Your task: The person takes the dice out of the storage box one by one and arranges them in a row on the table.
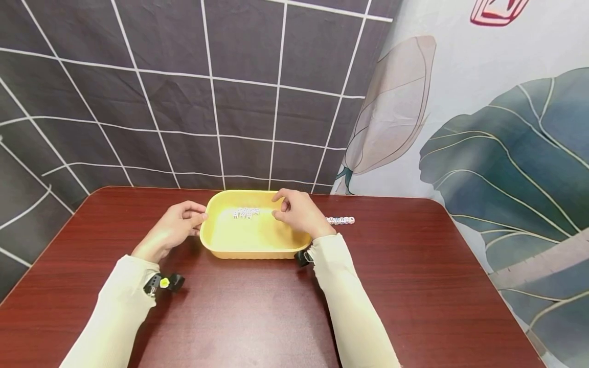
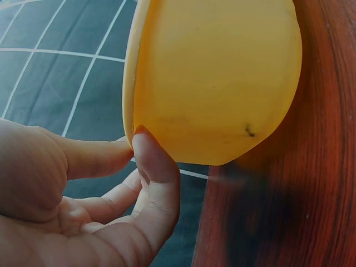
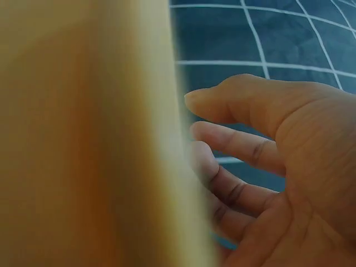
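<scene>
On the red-brown table point(image 1: 257, 312), the left hand point(image 1: 171, 228) pinched the left rim of the yellow tray point(image 1: 248, 240); the right hand point(image 1: 300, 212) hung over its right side, thumb and forefinger apart (nothing visible between). A rightward shove could have jolted the tray into the row of small pieces point(image 1: 341, 221) or scattered the white bits point(image 1: 246, 212) inside.
</scene>
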Available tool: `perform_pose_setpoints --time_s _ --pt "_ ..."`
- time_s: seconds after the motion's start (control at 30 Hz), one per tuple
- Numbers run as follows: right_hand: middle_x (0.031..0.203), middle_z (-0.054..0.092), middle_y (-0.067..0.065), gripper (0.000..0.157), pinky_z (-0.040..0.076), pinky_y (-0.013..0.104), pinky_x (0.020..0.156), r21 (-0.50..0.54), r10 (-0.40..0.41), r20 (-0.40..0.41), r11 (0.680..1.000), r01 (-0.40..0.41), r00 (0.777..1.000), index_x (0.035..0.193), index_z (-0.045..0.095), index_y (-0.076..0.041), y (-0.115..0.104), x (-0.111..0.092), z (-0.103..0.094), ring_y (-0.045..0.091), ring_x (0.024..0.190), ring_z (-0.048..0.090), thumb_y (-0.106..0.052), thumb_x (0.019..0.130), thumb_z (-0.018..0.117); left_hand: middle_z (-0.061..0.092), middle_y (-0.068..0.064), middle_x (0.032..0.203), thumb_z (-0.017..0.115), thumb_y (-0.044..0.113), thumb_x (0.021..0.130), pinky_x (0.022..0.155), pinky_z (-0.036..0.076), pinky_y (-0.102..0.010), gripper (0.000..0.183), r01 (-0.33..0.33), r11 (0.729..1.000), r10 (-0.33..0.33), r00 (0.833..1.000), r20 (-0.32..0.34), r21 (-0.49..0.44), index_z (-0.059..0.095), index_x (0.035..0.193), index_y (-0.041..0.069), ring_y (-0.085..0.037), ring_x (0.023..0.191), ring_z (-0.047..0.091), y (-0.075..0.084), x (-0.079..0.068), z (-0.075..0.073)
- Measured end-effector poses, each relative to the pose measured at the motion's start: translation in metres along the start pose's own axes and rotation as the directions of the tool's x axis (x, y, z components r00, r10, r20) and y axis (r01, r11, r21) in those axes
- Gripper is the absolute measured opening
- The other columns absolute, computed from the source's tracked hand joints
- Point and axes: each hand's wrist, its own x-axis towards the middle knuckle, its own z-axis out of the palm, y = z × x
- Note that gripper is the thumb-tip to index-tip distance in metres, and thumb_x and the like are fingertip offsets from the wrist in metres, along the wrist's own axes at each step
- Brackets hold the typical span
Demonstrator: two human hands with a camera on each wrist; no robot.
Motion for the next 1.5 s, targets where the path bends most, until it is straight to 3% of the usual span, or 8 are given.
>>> perform_pose_setpoints --time_s 0.47,0.67,0.9,1.07,1.17,1.33,1.5 --pt "0.083 0.061 0.002 0.043 0.045 0.024 0.073 -0.066 -0.011 0.126 0.998 0.019 0.992 0.131 0.064 -0.007 -0.010 0.011 0.029 0.012 0.075 0.054 -0.015 0.089 0.072 0.066 -0.013 0.100 0.054 0.006 0.104 0.068 0.058 -0.021 0.034 -0.005 1.000 0.005 1.000 -0.009 -0.011 0.048 0.130 -0.015 -0.006 0.074 0.061 0.001 0.000 0.001" --pt "0.082 0.062 0.003 0.053 0.048 0.028 0.075 -0.065 0.028 0.186 0.998 -0.016 0.982 0.141 0.057 -0.010 -0.012 0.011 0.035 0.014 0.074 0.055 -0.016 0.091 0.072 0.066 -0.011 0.099 0.054 0.007 0.104 0.067 0.058 -0.021 0.035 -0.005 1.000 0.005 1.000 -0.003 -0.020 0.047 0.130 -0.015 -0.006 0.073 0.061 0.000 0.000 0.001" --pt "0.120 0.066 0.007 0.069 0.048 0.038 0.106 -0.090 0.062 0.255 0.995 -0.041 0.965 0.153 0.045 -0.019 -0.012 0.010 0.039 0.021 0.106 0.057 -0.019 0.091 0.072 0.066 -0.012 0.100 0.054 0.007 0.104 0.067 0.058 -0.020 0.035 -0.012 1.000 0.012 1.000 -0.004 -0.014 0.047 0.130 -0.015 -0.006 0.072 0.061 0.000 0.002 0.001" --pt "0.136 0.062 0.013 0.073 0.043 0.040 0.115 -0.130 0.076 0.323 0.991 -0.036 0.943 0.158 0.038 -0.018 -0.012 0.010 0.039 0.025 0.122 0.057 -0.023 0.092 0.070 0.066 -0.014 0.102 0.054 0.008 0.104 0.067 0.057 -0.020 0.037 0.000 1.000 0.000 1.000 -0.004 -0.009 0.047 0.132 -0.015 -0.007 0.073 0.061 -0.002 0.002 0.000" --pt "0.129 0.065 0.013 0.065 0.047 0.039 0.109 -0.138 0.072 0.332 0.990 -0.028 0.941 0.153 0.045 -0.018 -0.011 0.009 0.039 0.024 0.114 0.059 -0.024 0.093 0.070 0.066 -0.015 0.103 0.054 0.008 0.105 0.067 0.057 -0.020 0.037 0.006 1.000 -0.006 1.000 -0.002 -0.007 0.046 0.132 -0.016 -0.007 0.074 0.061 -0.003 0.002 0.000" --pt "0.086 0.059 0.007 0.039 0.047 0.031 0.078 -0.101 0.071 0.293 0.994 -0.043 0.954 0.128 0.060 -0.020 -0.011 0.008 0.034 0.019 0.082 0.055 -0.017 0.091 0.071 0.066 -0.014 0.102 0.054 0.008 0.105 0.067 0.057 -0.020 0.037 0.002 1.000 -0.002 1.000 0.001 -0.010 0.046 0.132 -0.016 -0.007 0.074 0.061 -0.003 0.002 0.000" --pt "0.081 0.055 0.002 0.025 0.044 0.026 0.064 -0.088 0.092 0.287 0.994 -0.070 0.954 0.111 0.063 -0.017 -0.011 0.006 0.029 0.016 0.074 0.053 -0.009 0.090 0.072 0.066 -0.015 0.102 0.054 0.008 0.104 0.068 0.058 -0.021 0.037 0.004 1.000 -0.004 1.000 -0.002 -0.010 0.047 0.132 -0.015 -0.007 0.074 0.061 -0.002 0.001 0.000"
